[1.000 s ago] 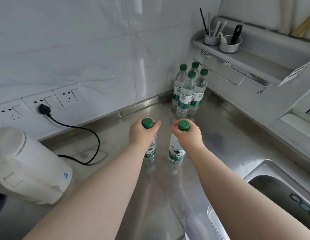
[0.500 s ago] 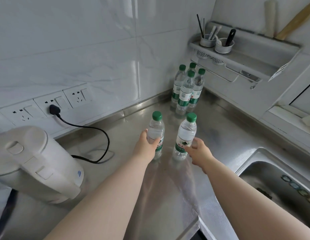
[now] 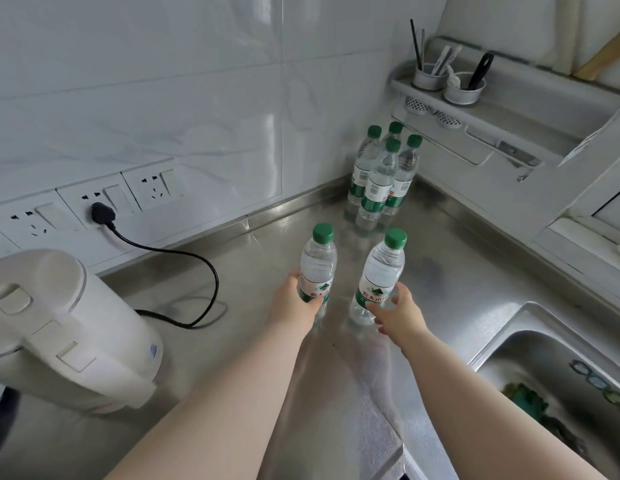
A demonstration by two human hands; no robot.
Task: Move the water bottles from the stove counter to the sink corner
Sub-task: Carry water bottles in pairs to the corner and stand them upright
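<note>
Two clear water bottles with green caps stand upright on the steel counter [image 3: 232, 341]. My left hand [image 3: 293, 304] is wrapped around the lower body of the left bottle [image 3: 318, 268]. Fingers and thumb of my right hand [image 3: 400, 315] rest loosely around the label of the right bottle [image 3: 383, 271]. Several more green-capped bottles [image 3: 381, 174] stand grouped in the far corner where the walls meet, a short way beyond the two I touch.
A white electric kettle [image 3: 59, 323] sits at the left, its black cord [image 3: 184, 251] plugged into a wall socket. The sink [image 3: 561, 382] opens at the lower right. A wall rack with utensil cups [image 3: 447, 81] hangs above the corner.
My hands have slid from the bottle caps down to the lower bodies. Both bottles now stand on the counter, slightly closer to the corner group.
</note>
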